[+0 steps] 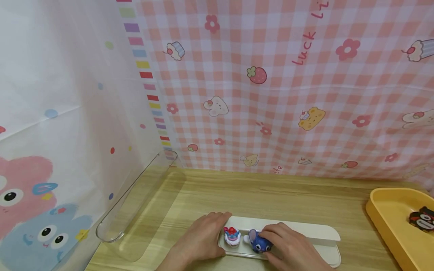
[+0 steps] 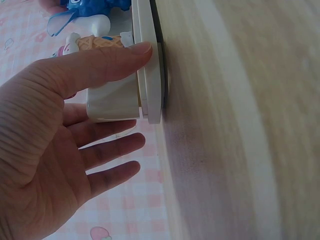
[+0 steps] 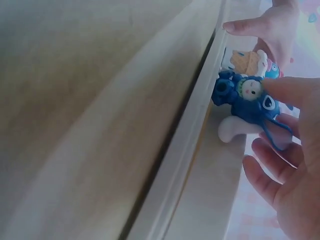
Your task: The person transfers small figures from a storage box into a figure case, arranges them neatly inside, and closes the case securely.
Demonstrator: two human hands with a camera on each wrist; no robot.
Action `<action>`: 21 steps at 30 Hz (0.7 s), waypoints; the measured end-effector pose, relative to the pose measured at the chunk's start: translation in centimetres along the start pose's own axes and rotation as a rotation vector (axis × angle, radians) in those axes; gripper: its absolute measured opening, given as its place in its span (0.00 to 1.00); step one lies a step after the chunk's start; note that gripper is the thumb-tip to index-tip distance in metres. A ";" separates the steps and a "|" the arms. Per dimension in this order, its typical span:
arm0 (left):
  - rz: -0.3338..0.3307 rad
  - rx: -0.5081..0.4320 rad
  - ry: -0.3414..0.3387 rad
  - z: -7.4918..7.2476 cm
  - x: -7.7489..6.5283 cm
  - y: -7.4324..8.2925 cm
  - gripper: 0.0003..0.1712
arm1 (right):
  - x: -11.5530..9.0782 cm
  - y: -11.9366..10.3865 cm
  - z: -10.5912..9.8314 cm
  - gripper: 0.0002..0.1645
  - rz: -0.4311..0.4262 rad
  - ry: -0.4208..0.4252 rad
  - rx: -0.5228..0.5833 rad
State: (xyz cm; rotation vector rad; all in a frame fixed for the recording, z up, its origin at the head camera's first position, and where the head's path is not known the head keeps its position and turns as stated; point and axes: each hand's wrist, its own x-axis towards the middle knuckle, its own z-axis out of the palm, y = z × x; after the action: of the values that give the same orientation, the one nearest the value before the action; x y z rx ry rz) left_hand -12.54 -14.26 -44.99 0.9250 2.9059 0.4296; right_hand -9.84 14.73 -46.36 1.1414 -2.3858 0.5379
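Observation:
In the head view my left hand (image 1: 200, 239) grips the left end of a long white display base (image 1: 318, 230). The left wrist view shows its thumb (image 2: 107, 65) on the base's front edge and the index finger at the back, with the other fingers spread apart. My right hand (image 1: 295, 246) pinches a blue big-eared figurine (image 1: 260, 243) standing on the base. In the right wrist view this figurine (image 3: 250, 100) shows a small pale face and a white rounded part. Beside it, close to my left hand, stands a small figurine (image 1: 232, 238) with a red top and waffle-patterned part (image 2: 100, 42).
A long clear plastic cover (image 1: 135, 195) lies at the left of the wooden table (image 1: 271, 192). On the right is a yellow tray (image 1: 379, 210) with a dark red-and-black figure (image 1: 422, 219) in it. A pink checked cloth (image 1: 271, 94) hangs behind.

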 end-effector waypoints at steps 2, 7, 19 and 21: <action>-0.009 -0.005 -0.006 0.0 0.0 0.0 0.53 | 0.0 0.0 -0.4 0.31 0.007 -0.002 0.010; -0.024 -0.012 -0.016 0.1 0.0 0.0 0.54 | 0.0 0.1 -2.0 0.28 0.086 -0.037 0.034; -0.053 -0.019 -0.028 0.1 -0.2 0.0 0.55 | -0.5 1.6 -5.8 0.31 0.146 0.031 -0.089; -0.049 -0.016 -0.026 0.1 -0.3 0.0 0.55 | -0.7 2.0 -6.5 0.32 0.150 0.044 -0.100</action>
State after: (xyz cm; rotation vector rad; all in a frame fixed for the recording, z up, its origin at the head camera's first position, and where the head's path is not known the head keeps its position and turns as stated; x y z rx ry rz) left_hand -12.28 -14.40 -45.07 0.8494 2.8903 0.4338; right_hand -9.68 19.69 -41.68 0.9045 -2.4430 0.4809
